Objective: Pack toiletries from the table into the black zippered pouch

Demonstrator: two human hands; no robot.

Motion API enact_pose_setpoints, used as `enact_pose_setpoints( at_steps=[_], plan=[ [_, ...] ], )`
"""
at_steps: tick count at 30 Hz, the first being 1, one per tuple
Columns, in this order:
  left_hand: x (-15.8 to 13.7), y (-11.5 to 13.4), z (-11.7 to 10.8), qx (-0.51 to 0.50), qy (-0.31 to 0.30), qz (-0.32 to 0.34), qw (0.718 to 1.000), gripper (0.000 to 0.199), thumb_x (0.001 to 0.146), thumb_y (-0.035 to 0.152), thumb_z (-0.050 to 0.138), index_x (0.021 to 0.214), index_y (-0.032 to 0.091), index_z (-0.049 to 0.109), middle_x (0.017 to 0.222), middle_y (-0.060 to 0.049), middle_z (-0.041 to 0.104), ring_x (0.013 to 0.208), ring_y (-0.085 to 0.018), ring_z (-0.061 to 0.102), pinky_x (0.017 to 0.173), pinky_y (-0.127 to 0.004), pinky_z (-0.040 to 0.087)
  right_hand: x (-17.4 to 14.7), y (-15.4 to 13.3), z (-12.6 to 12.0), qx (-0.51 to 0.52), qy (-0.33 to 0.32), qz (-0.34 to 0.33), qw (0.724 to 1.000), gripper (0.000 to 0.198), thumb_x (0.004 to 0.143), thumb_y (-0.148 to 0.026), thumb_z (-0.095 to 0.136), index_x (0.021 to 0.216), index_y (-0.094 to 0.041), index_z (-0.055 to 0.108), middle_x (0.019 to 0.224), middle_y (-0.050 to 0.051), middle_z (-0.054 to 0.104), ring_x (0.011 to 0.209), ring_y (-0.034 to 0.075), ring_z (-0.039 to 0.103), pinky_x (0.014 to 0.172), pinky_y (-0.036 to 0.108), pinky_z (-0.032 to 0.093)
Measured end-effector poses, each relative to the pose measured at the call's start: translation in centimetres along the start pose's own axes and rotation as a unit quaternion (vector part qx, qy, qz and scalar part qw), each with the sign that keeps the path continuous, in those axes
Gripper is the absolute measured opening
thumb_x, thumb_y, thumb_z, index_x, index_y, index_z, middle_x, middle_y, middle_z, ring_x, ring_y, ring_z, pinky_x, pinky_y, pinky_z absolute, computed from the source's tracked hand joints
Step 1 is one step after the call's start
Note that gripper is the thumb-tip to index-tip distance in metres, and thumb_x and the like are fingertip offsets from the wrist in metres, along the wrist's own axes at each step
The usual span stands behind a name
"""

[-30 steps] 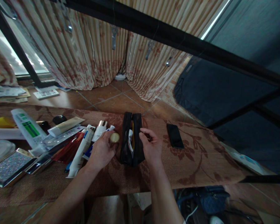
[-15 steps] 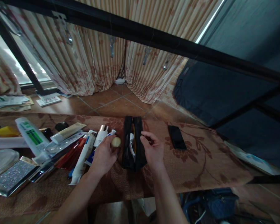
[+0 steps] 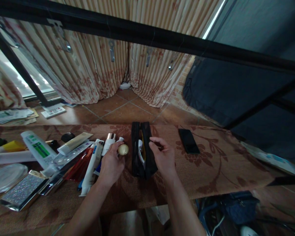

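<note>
Between the fingers of my left hand (image 3: 112, 164) is a small item with a round cream-gold end (image 3: 123, 149); the rest of it is hidden by the hand. A black zip pouch (image 3: 151, 162) lies unzipped lengthwise just to the right, with a white item (image 3: 141, 150) and something yellow inside. My right hand (image 3: 164, 155) pinches the pouch's right edge with thumb and forefinger. Beside my left hand lie a white tube (image 3: 92, 167) and a white bottle with a metallic cap (image 3: 109, 143).
Several cosmetics crowd the cloth's left side, among them a green-marked white tube (image 3: 39, 149), a glittery case (image 3: 23, 191) and a clear round lid (image 3: 7, 178). A black phone (image 3: 189, 141) lies to the right. A dark metal bar (image 3: 142, 31) crosses above the table.
The camera view has shifted slightly. Both hands stay about where they were, the left with the round-ended item, the right at the pouch's edge.
</note>
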State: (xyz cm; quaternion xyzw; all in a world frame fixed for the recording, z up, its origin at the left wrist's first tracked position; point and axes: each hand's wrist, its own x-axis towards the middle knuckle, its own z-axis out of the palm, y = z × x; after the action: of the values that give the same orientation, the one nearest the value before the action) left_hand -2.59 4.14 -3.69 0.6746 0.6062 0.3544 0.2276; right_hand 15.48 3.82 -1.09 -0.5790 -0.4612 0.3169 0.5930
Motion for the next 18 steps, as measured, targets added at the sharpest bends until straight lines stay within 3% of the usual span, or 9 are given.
enact_pose_setpoints(
  at_steps=[18],
  plan=[
    [-0.11, -0.31, 0.00, -0.006, 0.000, 0.008, 1.000, 0.044, 0.073, 0.017, 0.052, 0.117, 0.020, 0.051, 0.113, -0.008, 0.062, 0.098, -0.023, 0.062, 0.087, -0.039, 0.050, -0.10, -0.35, 0.01, 0.002, -0.001, -0.002, 1.000, 0.018, 0.073, -0.028, 0.061, 0.088, -0.021, 0.070, 0.084, 0.003, 0.068, 0.074, 0.015, 0.062, 0.066, 0.028, 0.049]
  ],
)
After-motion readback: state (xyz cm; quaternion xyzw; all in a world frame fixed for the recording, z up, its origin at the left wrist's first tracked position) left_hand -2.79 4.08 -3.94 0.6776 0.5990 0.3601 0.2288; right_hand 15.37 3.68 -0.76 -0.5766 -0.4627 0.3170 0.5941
